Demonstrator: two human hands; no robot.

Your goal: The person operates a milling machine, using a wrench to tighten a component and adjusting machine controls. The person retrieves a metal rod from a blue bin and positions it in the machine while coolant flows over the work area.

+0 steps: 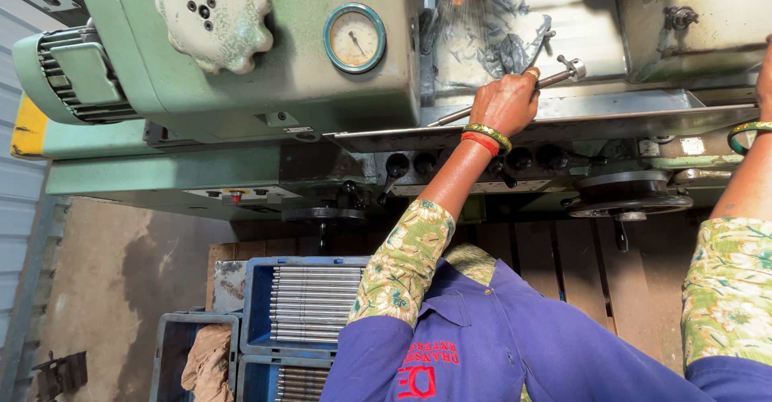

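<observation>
Your left hand (505,104) was up at the green machine (265,88), fingers curled tight around a thin steel rod (555,78). The rod lay slanted just above the machine's flat ledge (611,121), one end poking out below your wrist and the other, with a small knob-like tip, pointing toward the wet, grey work area behind it. Your right hand (764,64) was almost wholly off the edge of the view, so I could not tell whether its fingers were spread or holding anything; only the wrist and a green bangle (746,133) showed. A rod like that would have been stiff and fairly light but probably slick with coolant, so a full wrap near its middle, as you had it, looked a surer hold than a pinch at the tip. Left of your hand were a round dial gauge (355,38) and a pale lobed knob (213,16), with a ribbed motor (72,76) at the far side. Below your elbow a blue crate (257,305) held a neat row of similar rods (314,305), and a crumpled brown cloth (207,358) lay in the bin beside it.
</observation>
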